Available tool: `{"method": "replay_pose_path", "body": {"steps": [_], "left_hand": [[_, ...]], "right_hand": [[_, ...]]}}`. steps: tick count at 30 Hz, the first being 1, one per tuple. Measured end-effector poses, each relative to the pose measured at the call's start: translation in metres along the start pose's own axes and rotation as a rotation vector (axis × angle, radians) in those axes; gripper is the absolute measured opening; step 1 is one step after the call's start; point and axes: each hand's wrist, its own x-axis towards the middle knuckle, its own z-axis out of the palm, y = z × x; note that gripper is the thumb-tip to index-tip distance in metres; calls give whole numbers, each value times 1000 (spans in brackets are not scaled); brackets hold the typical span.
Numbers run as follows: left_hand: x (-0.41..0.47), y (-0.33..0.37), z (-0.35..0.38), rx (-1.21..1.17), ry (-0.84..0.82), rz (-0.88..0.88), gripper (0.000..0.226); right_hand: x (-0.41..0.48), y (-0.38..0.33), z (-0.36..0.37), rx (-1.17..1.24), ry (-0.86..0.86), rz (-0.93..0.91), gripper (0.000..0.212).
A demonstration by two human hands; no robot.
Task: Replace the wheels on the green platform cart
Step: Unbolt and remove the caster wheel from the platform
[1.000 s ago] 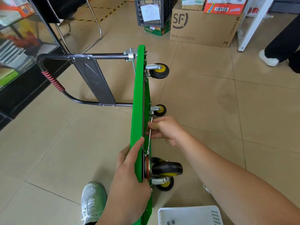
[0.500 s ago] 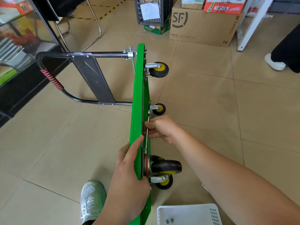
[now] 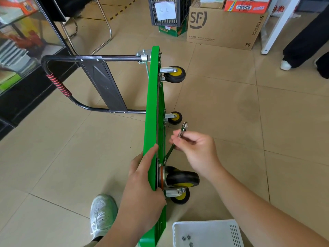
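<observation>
With left hand (image 3: 142,189) clasping the cart (image 3: 151,104), right hand (image 3: 197,150) pinches wrench (image 3: 183,129).

The tiled floor (image 3: 231,107) bears the green platform cart (image 3: 151,104) on edge, a white basket (image 3: 210,229) and a cardboard box (image 3: 226,27).

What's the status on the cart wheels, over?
Left hand grips green platform edge. Right hand pinches wrench, lower end by the near caster. Four wheels mounted; nothing blocking.
</observation>
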Motion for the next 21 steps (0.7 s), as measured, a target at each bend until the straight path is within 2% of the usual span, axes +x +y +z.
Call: {"method": "replay_pose_path", "body": {"steps": [3, 9, 16, 21], "left_hand": [[0, 0, 1, -1, -1, -9, 113], [0, -1, 1, -1, -2, -15, 115], [0, 1, 0, 1, 0, -42, 115], [0, 1, 0, 3, -9, -37, 115]], "right_hand": [[30, 1, -5, 61, 16, 132, 20], [69, 23, 2, 95, -70, 364, 6], [90, 35, 14, 139, -127, 562, 35], [91, 32, 19, 125, -160, 595, 40]]}}
